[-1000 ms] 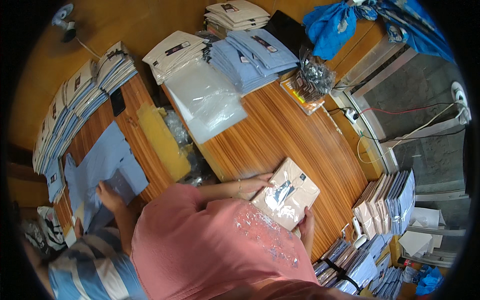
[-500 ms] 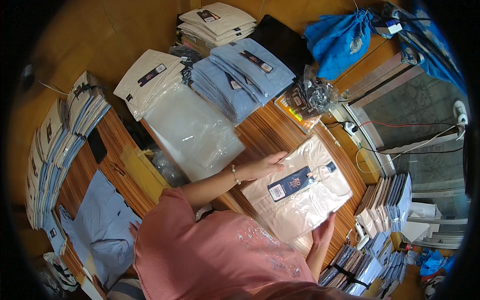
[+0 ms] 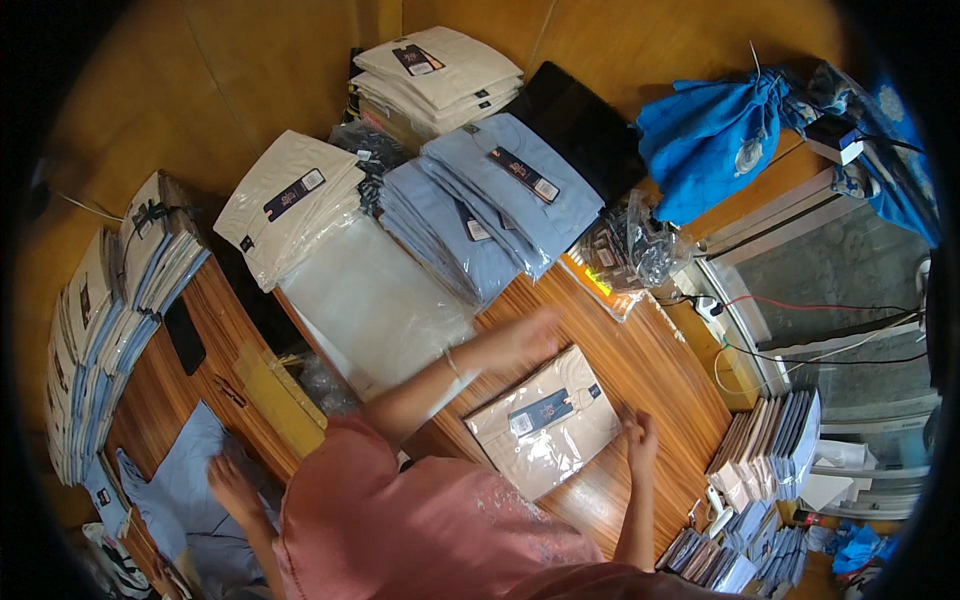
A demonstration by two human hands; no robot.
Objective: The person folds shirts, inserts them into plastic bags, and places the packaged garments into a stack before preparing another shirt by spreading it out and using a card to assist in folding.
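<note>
A folded cream shirt (image 3: pixel 560 445) in a clear plastic bag, with a dark hang tag (image 3: pixel 541 413), lies flat on the striped wooden table (image 3: pixel 670 370). Just beyond its upper left edge, my left hand (image 3: pixel 525 340) is raised over the tabletop, its fingers smeared by motion. At the packed shirt's right corner my right hand (image 3: pixel 641 440) stands with loosely bent fingers apart, holding nothing. Whether it touches the bag is unclear. Under my left forearm lies a pile of clear plastic bags (image 3: pixel 375 300).
Stacks of blue shirts (image 3: pixel 535 185) and cream shirts (image 3: pixel 290 200) stand at the back. Tall shirt stacks (image 3: pixel 95 330) line the far left. A co-worker's hand (image 3: pixel 235 487) is over a blue shirt (image 3: pixel 190 450). Packed shirts (image 3: pixel 765 440) and cables (image 3: pixel 790 350) are at right.
The bagged cream shirt has come down from between both hands onto the table. My left hand has let go and moved off it; my right hand has released its lower edge.
</note>
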